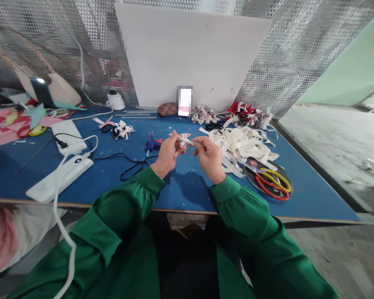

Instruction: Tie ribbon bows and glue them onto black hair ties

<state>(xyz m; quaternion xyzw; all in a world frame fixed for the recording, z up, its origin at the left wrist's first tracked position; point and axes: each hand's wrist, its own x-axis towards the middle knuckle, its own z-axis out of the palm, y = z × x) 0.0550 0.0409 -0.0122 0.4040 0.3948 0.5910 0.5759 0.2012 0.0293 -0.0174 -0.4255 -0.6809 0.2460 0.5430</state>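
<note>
Ribbon [184, 138], white and folded, sits between the two hands above the middle of the blue table [318, 189]. The left hand [167, 153] curls its fingers closely about one end; the right hand [210, 155] pinches the other between thumb and fingertips. Just left lies a blue glue gun [152, 142]; to the right, a heap of cream strips [241, 143] and, nearer, scissors [272, 182] with red and yellow handles.

Decent, pretty even light, though the upright screen [184, 101] is blown out white. Soft shadow on the blue table [314, 193] near the right hand [210, 155]. Floor's [345, 249] kinda blurry, edges look stretched.
</note>
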